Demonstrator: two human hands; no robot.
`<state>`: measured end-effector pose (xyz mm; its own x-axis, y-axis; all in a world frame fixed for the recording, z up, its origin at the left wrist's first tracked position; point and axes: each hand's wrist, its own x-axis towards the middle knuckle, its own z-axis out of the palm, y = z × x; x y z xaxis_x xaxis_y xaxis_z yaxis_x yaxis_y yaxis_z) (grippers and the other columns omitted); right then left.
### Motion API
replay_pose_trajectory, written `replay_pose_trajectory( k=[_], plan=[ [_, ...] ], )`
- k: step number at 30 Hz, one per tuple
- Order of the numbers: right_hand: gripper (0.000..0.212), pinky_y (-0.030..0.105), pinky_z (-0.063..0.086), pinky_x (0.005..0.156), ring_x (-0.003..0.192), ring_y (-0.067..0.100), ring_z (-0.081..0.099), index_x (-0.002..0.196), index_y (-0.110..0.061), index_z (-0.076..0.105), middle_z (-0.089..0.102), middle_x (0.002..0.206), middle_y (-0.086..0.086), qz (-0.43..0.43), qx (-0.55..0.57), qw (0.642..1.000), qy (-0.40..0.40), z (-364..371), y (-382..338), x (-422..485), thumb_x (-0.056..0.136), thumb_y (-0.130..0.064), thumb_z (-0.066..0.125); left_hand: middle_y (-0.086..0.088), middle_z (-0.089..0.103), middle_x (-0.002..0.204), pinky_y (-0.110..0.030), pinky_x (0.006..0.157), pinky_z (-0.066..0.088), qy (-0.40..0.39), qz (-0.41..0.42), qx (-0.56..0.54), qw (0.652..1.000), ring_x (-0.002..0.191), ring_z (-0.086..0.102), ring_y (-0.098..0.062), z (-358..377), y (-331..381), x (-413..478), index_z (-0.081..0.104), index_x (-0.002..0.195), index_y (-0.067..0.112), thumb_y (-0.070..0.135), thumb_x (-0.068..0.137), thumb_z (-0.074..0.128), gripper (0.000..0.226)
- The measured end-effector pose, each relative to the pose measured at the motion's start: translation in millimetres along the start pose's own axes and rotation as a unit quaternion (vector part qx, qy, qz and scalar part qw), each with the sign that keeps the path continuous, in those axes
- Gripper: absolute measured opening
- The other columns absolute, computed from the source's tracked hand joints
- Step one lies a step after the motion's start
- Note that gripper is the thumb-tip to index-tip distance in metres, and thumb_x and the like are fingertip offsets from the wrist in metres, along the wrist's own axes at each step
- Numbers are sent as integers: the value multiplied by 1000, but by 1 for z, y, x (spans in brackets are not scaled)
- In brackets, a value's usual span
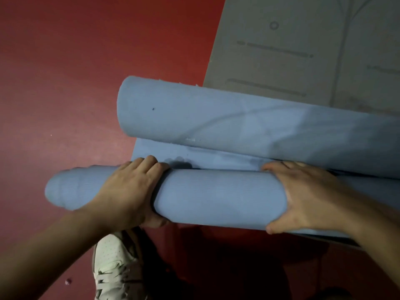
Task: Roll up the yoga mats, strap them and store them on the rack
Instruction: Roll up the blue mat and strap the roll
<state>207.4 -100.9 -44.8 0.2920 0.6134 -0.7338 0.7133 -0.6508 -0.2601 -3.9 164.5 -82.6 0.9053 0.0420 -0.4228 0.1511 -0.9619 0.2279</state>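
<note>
A light blue yoga mat [218, 195] lies across the lower middle of the view, its near end rolled into a tight tube. My left hand [129, 191] grips the roll near its left end, fingers over the top and thumb underneath. My right hand [307, 195] grips the same roll further right in the same way. Beyond the roll, the mat's far end [216, 113] curls up into a second, looser roll. A short flat strip of mat [194, 154] joins the two rolls.
A grey mat [292, 40] with printed lines lies flat at the upper right, partly under the blue one. The red floor [65, 83] spreads to the left. A white sneaker [114, 265] stands just below the roll.
</note>
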Motion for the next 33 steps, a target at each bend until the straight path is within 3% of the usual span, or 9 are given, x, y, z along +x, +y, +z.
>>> replay_pose_trajectory(
  k=[4,7,11,18,20,24,27,31,33],
  plan=[
    [151,22,7,117,148,10,-1,151,-33,-18,-9,162,-12,17,21,1000,5,-6,9,7,42,-82,74,9,55,110,-36,86,50,1,-5,-63,998,98,60,-19,-8,-8,10,42,125,24,80,39,72,107],
    [159,33,2,122,147,13,-24,148,-38,-23,-30,157,-13,23,34,999,28,-6,16,11,27,-91,65,7,42,114,-35,84,45,15,5,-90,996,102,46,-18,-12,-12,12,44,121,30,82,41,71,99],
    [162,38,0,123,143,8,-33,152,-39,-16,-31,158,-11,19,50,995,88,-12,34,25,14,-106,34,12,42,110,-41,90,46,42,-14,-152,987,104,42,-17,-20,-24,18,57,125,33,80,54,67,86],
    [143,37,0,123,145,4,-25,155,-37,3,-22,161,-15,49,86,980,172,-42,44,42,35,-98,51,5,58,108,-47,85,49,150,-15,-195,969,98,57,-23,-31,-11,32,71,112,24,50,82,60,41],
    [136,38,0,123,147,6,-20,155,-37,7,-17,162,-13,53,84,978,186,-43,44,42,38,-92,47,-1,58,113,-49,85,50,178,-22,-120,976,101,55,-27,-25,-3,26,68,121,17,53,86,56,51],
    [124,38,5,123,151,15,-1,151,-33,31,6,165,-4,47,103,965,239,-37,42,42,41,-88,45,-18,48,133,-54,109,37,104,-36,31,993,125,45,-39,-8,19,16,46,142,2,77,65,57,108],
    [110,37,15,120,147,22,18,140,-32,47,27,159,0,48,80,963,254,-34,40,39,50,-95,45,-25,48,132,-60,110,34,99,-51,74,991,125,45,-45,-3,21,26,43,141,-3,66,57,76,114],
    [132,34,26,113,135,19,37,147,-35,30,38,151,-6,33,-42,992,116,-25,33,24,32,-99,40,-21,53,130,-53,104,40,125,-44,57,990,120,49,-41,-10,14,39,49,135,0,67,63,66,100],
    [136,32,26,111,135,18,38,150,-35,19,35,153,-6,24,-82,994,67,-28,32,25,34,-95,58,-19,54,131,-52,105,41,124,-37,57,990,121,50,-40,-11,10,41,49,134,1,70,65,58,99]
  ],
)
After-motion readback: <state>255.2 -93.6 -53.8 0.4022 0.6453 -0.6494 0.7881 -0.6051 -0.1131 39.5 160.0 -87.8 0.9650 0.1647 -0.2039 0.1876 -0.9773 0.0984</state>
